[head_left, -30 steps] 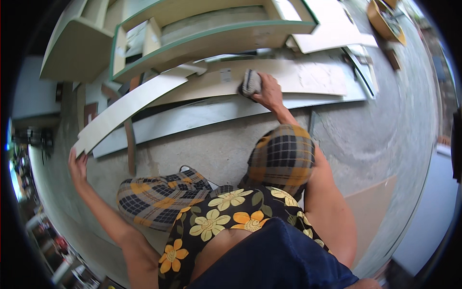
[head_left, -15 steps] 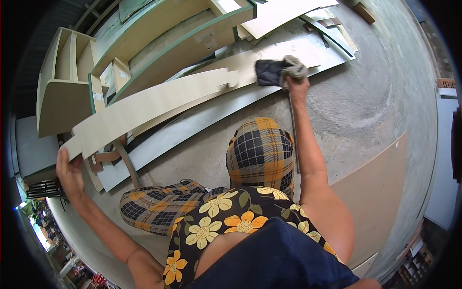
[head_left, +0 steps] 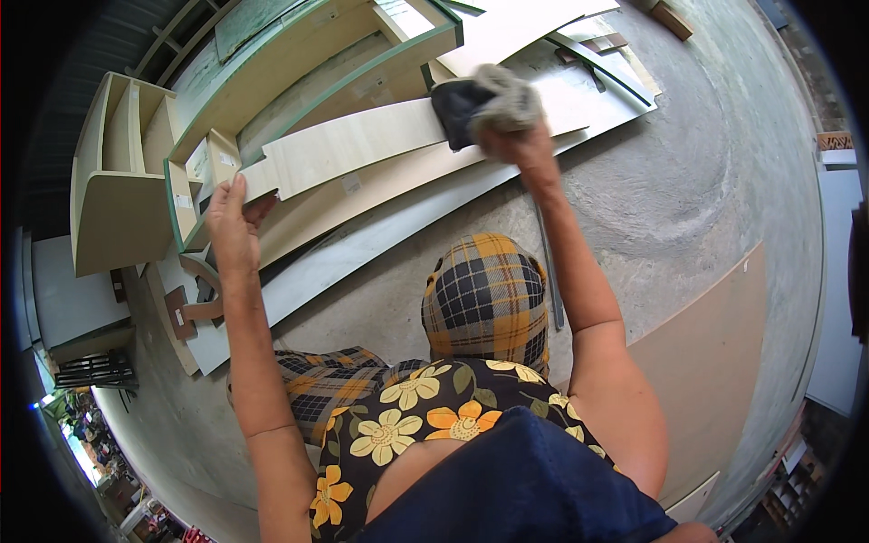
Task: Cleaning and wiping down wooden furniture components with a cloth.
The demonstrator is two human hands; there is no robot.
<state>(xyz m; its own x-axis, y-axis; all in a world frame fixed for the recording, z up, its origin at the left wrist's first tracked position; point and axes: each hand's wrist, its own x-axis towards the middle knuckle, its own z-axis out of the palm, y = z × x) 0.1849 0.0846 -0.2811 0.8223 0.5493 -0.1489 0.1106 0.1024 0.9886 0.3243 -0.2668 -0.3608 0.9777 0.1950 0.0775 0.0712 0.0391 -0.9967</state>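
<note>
My left hand (head_left: 237, 231) grips the notched left end of a long, pale, slightly curved wooden board (head_left: 358, 140), thumb and fingers on either side of it. At the board's far right end, my right hand (head_left: 520, 149) is closed around a bunched cloth (head_left: 507, 95), grey and fuzzy with a dark part. The dark part of the cloth covers the board's right end, so that tip is hidden. Under the held board lies another pale board (head_left: 380, 185), on top of a long whitish panel (head_left: 380, 240).
A pale shelf frame with green edges (head_left: 317, 95) stands beyond the boards. Left of it is a curved-sided shelf unit (head_left: 118, 217). A large brown sheet (head_left: 697, 335) lies at the right, and a brick-like block (head_left: 672, 20) sits far right on the concrete floor.
The held board has shifted right and away from me, with my left hand moving along. My right hand and the cloth have moved left, onto the board's right end.
</note>
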